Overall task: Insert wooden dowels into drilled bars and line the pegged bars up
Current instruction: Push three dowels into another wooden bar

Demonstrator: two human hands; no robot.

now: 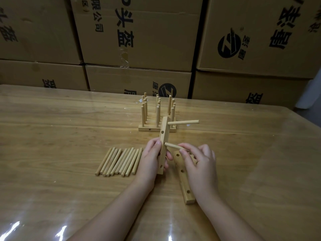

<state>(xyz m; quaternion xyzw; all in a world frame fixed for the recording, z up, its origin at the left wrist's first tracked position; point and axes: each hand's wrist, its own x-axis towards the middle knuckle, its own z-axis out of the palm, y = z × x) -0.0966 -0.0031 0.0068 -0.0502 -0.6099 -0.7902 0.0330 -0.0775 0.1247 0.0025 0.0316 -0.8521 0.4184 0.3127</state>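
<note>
My left hand (150, 158) grips a drilled wooden bar (163, 134) held nearly upright above the table. One dowel (184, 122) sticks out to the right from the bar's upper hole. My right hand (198, 160) pinches a second dowel (172, 145) whose tip sits at the bar's middle hole. Another drilled bar (184, 181) lies flat under my right hand. Several loose dowels (119, 161) lie side by side to the left. Further back stand several pegged bars (157, 115) in a row, dowels upright.
The wooden table (69, 129) has a glossy clear cover. Stacked cardboard boxes (142, 37) form a wall right behind its far edge. The table's right edge (305, 119) slants off at the right.
</note>
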